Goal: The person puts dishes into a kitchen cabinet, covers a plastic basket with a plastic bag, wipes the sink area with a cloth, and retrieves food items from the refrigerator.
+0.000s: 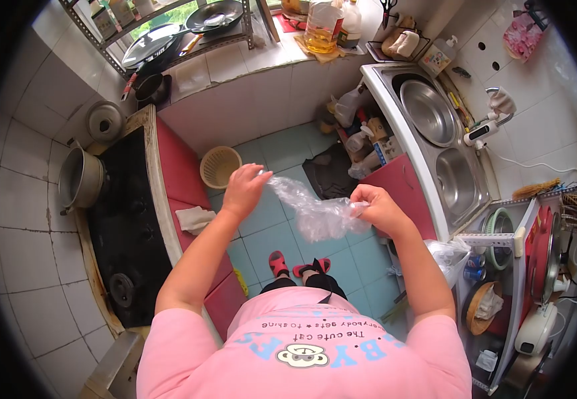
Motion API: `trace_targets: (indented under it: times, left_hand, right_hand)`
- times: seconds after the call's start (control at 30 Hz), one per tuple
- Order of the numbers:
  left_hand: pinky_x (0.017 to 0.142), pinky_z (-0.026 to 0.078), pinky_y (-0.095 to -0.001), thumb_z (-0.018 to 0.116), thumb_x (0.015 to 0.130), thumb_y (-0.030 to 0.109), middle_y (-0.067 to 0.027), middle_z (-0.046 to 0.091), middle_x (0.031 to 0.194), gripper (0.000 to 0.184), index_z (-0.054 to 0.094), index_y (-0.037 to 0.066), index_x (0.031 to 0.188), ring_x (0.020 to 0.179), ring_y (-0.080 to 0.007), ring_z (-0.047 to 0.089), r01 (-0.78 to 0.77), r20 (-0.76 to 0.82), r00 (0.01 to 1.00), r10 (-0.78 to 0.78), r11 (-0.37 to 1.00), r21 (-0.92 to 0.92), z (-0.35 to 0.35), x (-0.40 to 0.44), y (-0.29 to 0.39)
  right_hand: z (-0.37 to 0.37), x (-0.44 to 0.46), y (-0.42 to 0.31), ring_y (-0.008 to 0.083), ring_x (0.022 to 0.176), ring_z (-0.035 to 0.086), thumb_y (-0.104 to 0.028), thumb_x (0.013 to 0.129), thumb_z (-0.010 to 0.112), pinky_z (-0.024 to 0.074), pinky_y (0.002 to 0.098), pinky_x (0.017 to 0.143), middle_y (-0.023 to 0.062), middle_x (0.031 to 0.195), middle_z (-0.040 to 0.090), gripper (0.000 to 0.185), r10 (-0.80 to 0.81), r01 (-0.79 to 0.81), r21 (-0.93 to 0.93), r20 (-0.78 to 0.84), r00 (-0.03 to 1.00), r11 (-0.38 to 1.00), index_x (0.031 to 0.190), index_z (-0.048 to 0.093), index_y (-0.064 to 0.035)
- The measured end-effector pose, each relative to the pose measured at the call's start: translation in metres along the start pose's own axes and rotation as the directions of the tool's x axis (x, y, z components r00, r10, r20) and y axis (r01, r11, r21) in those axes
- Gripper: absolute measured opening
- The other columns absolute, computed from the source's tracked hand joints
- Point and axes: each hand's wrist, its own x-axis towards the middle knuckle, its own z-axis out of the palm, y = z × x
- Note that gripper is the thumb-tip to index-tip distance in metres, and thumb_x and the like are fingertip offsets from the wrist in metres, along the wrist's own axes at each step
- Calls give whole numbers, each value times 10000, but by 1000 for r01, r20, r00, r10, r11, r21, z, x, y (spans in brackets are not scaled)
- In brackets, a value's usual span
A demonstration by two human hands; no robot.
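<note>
I hold a crumpled, clear plastic bag (pixel 322 216) stretched between my hands, in front of my body and above the blue floor tiles (pixel 262 229). My left hand (pixel 243 189) pinches one end of it between thumb and fingertips; from there the bag slants down across the gap to my right hand (pixel 376 207), whose thumb and fingers pinch the opposite end. The bulk of the bag bunches up nearer my right hand, while the part by my left is narrow and twisted. Both my arms reach forward, well apart from each other.

Past my left hand, a cream slotted plastic basket (pixel 220 167) stands on the floor beside the red cabinet (pixel 181 163). A folded pale cloth (pixel 195 219) hangs at that cabinet's front, to the left of my left forearm. Beyond my right hand are a red cabinet door (pixel 405 193) and the stainless steel double sink (pixel 458 176).
</note>
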Motion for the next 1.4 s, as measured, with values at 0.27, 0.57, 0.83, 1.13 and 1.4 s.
trace_targets:
  times: [0.27,0.57,0.83,1.13,1.4]
  left_hand:
    - [682,501,-371,470,860,69,-112,634,879,175,626,16,917,760,-229,640,851,709,506,-491,420,-315,-12,-30,-60]
    - [533,437,-332,631,809,196,-36,604,687,149,692,60,812,629,-148,550,920,742,383,-550,155,-360,50,-144,-83]
    - [521,416,-338,529,853,129,-43,561,759,69,545,74,892,642,-164,526,842,609,237,-757,-153,-517,69,-76,-48]
    - [713,471,-441,525,873,88,-188,596,886,120,590,43,964,814,-366,578,427,59,890,-452,782,-453,-50,35,-3]
    - [513,456,-409,544,788,134,-145,622,804,143,614,9,790,646,-255,592,957,643,2,-766,-185,-223,164,-183,-48]
  right_hand:
    - [-4,3,11,180,833,544,-10,672,720,448,302,700,42,882,561,174,-370,373,-597,133,919,710,790,617,-85]
    - [-25,25,165,283,741,622,-257,749,649,493,388,673,121,753,633,188,-137,-83,-620,-300,944,780,742,675,-71]
    - [-20,120,188,129,712,592,-50,742,690,495,282,634,39,855,641,298,-216,105,-211,-619,755,972,1029,617,-8]
    - [-20,90,-20,312,774,552,-3,825,549,460,398,706,165,867,579,133,-674,134,-784,-417,611,606,946,601,-11]
    - [-7,64,275,297,975,645,-60,759,595,496,369,866,189,986,672,252,215,-429,-294,-552,806,854,968,724,-112]
